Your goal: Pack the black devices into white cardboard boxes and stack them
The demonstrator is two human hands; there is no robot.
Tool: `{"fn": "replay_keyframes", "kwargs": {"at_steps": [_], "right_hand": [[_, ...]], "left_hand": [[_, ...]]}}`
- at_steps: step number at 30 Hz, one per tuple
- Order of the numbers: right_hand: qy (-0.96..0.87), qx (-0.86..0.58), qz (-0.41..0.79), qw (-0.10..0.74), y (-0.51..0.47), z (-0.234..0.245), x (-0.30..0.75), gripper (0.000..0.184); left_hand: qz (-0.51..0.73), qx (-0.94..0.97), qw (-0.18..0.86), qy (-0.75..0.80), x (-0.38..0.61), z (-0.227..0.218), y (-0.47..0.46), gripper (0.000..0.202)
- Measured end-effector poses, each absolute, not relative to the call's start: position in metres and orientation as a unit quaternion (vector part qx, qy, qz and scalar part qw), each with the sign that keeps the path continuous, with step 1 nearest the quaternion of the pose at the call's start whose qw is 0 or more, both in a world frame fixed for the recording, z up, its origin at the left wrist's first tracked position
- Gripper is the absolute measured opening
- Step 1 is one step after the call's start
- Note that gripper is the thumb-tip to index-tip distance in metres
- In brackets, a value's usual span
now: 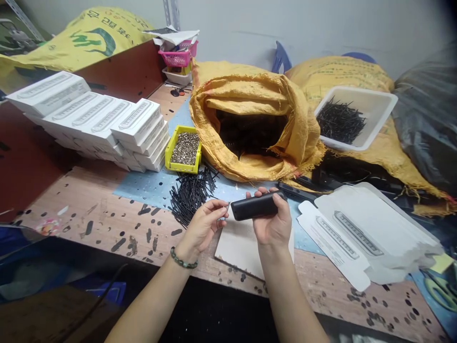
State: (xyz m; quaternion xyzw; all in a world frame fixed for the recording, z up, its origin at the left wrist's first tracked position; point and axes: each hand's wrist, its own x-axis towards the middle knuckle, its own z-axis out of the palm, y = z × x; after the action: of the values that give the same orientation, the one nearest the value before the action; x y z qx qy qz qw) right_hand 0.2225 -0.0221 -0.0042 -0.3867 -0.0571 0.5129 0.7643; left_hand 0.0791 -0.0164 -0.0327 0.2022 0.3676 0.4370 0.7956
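A black case is in the right hand, whose fingers and thumb wrap around it. At its 9 o'clock end, the left hand pinches a small piece, too tiny to identify. On the surface, black sticks lie at 9 o'clock, a yellow bin at 10, an open sack at 12, flat cartons toward 4.

No wording reads clearly: the yellow bag at far left bears large dark characters beside a green emblem — the orange sack at far right, faint rows; white boxes and flattened cartons, tiny blurred print.
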Motion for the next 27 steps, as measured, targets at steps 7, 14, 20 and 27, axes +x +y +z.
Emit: {"fn": "replay_keyframes", "kwargs": {"at_steps": [7,14,20,27], "right_hand": [[-0.073,-0.384,0.476,0.787,-0.023,-0.002,0.217,0.015],[-0.208,-0.439,0.466,0.740,-0.029,-0.011,0.223,0.026],[-0.556,-0.592,0.386,0.438,-0.053,-0.046,0.236,0.037],[-0.512,-0.610,0.352,0.492,-0.068,-0.058,0.266,0.031]], "left_hand": [[0.441,0.201,0.785,0.387,0.080,-0.032,-0.024,0.029],[0.432,0.165,0.800,0.383,0.076,-0.027,-0.026,0.032],[0.457,0.160,0.765,0.425,0.068,-0.034,-0.026,0.035],[0.497,0.161,0.737,0.428,0.060,-0.043,-0.029,0.034]]}}
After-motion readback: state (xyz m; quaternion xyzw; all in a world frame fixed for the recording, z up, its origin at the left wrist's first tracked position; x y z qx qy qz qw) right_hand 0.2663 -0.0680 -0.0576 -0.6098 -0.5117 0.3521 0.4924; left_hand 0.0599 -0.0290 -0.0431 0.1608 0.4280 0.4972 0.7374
